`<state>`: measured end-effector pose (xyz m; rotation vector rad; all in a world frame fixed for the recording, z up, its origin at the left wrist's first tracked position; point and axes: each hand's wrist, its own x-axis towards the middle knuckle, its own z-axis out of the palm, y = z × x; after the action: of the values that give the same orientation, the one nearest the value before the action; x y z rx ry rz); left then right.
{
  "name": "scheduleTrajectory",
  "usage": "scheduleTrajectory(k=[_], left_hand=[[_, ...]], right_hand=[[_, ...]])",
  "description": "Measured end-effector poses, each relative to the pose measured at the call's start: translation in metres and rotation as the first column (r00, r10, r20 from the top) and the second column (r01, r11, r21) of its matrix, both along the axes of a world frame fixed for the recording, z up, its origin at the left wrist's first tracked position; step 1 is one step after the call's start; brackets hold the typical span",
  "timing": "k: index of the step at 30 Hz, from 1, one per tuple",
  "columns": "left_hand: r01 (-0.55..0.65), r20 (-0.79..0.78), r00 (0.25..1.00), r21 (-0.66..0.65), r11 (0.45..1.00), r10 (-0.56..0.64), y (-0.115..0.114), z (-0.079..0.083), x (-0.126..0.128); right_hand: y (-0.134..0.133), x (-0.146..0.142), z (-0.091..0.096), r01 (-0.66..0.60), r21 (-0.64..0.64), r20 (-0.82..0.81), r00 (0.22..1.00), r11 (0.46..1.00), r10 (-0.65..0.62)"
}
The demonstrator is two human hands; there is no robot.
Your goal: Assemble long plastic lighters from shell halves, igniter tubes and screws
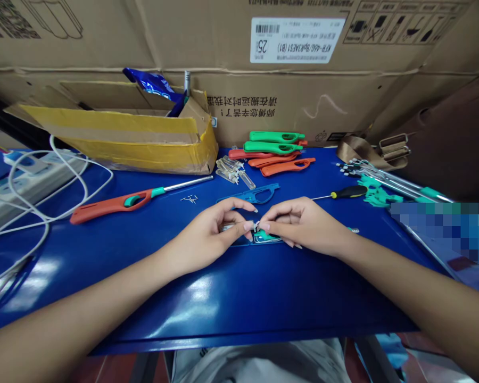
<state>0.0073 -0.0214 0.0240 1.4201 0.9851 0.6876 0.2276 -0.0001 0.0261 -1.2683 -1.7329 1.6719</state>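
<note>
My left hand (219, 229) has thumb and index finger closed on a small white part (253, 227). From the other side, my right hand (299, 223) pinches at the same spot; what its fingertips hold is too small to make out. Just under both hands lies a blue lighter shell half (247, 243), mostly covered by them. Inside it a green trigger piece (263, 235) and a thin white wire show. A second blue shell half (259, 194) lies just beyond my fingers. To the right of it rests a screwdriver (349, 192) with a yellow and black handle.
Several screws (189, 199) and an orange lighter (112, 207) lie left. Behind are clear lighter tanks (231, 169), green shells (273, 147) and orange shells (287, 167). A yellow-taped box (123, 138), power strip (35, 183), metal tubes (403, 181) and green triggers (377, 192) flank the work.
</note>
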Motion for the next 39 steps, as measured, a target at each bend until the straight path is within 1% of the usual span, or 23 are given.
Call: scheduleTrajectory(k=[4,9,15,20,25,31,39], left_hand=[[-0.013,-0.005,1.000,0.009,1.000,0.013,-0.001,-0.001,0.000],[-0.032,-0.018,0.999,0.029,0.999,0.033,-0.004,-0.002,0.001],[-0.031,-0.040,0.999,0.073,0.997,0.034,-0.005,-0.003,0.001],[-0.033,-0.058,0.998,0.082,0.996,0.038,-0.005,-0.003,0.003],[-0.033,-0.045,0.998,0.074,0.997,0.037,-0.006,0.001,0.003],[-0.041,-0.098,0.994,0.099,0.994,0.051,-0.008,0.006,0.000],[-0.027,-0.134,0.990,0.135,0.990,0.045,-0.009,0.002,0.001]], right_hand=[[0.000,-0.001,0.002,0.025,-0.001,-0.002,1.000,1.000,-0.025],[0.000,-0.002,0.001,0.040,0.005,0.011,0.999,0.999,-0.040],[0.000,-0.002,-0.002,0.034,0.006,0.014,0.999,0.999,-0.034],[0.000,-0.002,-0.004,0.027,0.004,0.000,1.000,1.000,-0.027],[0.001,-0.001,-0.003,0.022,0.024,-0.013,1.000,0.999,-0.022],[0.000,0.001,0.001,0.003,0.038,-0.012,1.000,0.999,-0.003],[-0.002,0.001,0.000,-0.009,0.036,0.040,0.999,0.999,0.007]])
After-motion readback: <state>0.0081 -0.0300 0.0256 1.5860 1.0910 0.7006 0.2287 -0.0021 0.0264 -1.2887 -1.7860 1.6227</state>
